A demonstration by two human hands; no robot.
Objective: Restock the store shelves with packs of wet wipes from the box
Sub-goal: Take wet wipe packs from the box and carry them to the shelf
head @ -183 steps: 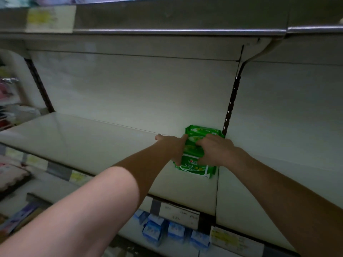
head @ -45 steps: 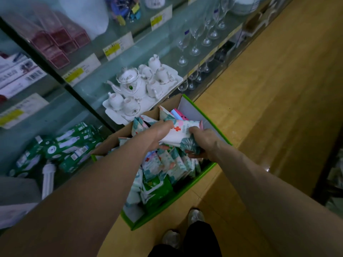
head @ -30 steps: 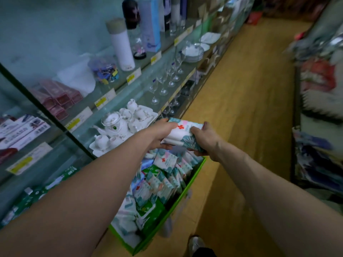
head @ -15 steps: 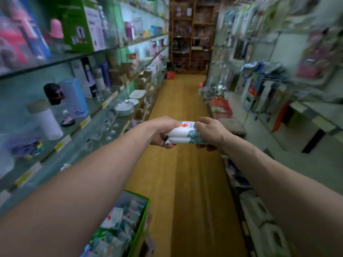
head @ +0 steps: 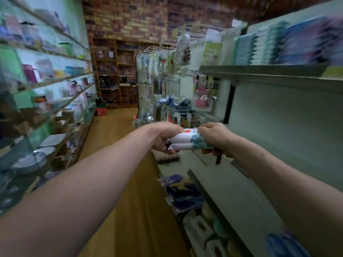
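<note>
the fingers (head: 172, 152) of the left hand (head: 164, 137) curl under one end of a small stack of wet wipes packs (head: 185, 142), thumb on top. the fingers (head: 207, 151) of the right hand (head: 216, 137) wrap the other end in the same way, so both hands grasp the stack between them. it appears to be two white packs, one upon the other, printed with a red cross and teal leaves.

the stack is held in the air at arm's length, near the front edge of the pale shelf (head: 232, 184) on the person's right and below the metal upper shelf (head: 269, 73), touching neither.

progress, as judged: this load has been picked up and is being carried, but is not yet set down on the shelf. the box is out of view, so the stock left in it cannot be told.

blurred blue and green packs (head: 297, 45) line the upper shelf. glass shelves (head: 46, 84) of housewares stand across the wooden aisle floor (head: 130, 182).
</note>
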